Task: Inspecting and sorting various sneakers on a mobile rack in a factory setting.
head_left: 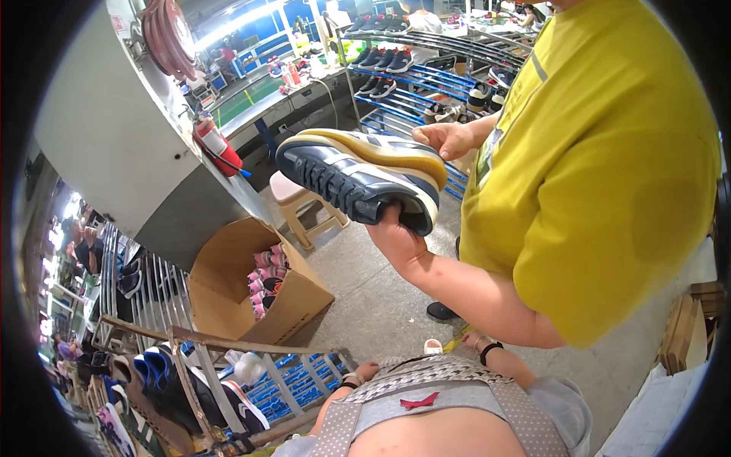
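Note:
My left hand (pixel 364 372), with a black band at the wrist, is at the front of my dotted apron (pixel 499 392), its fingers curled. What it holds, if anything, is hidden. My right hand (pixel 477 342), also with a dark wristband, is out past the apron on the other side. Its fingers are bent beside a thin yellow strip (pixel 455 340); whether it grips the strip is unclear. Ahead, a person in a yellow T-shirt (pixel 601 175) holds a navy-and-white lace-up sneaker (pixel 343 183) and its mate (pixel 381 149), with a tan sole, in both hands.
A cardboard box (pixel 304 301) with pink-and-black items stands left on the floor. Behind it are a small stool (pixel 304 206) and a red fire extinguisher (pixel 218 146). A metal rack (pixel 221 339) with shoes is near left. Blue shelving (pixel 422 80) carries shoes. Wooden pieces (pixel 681 335) lie right.

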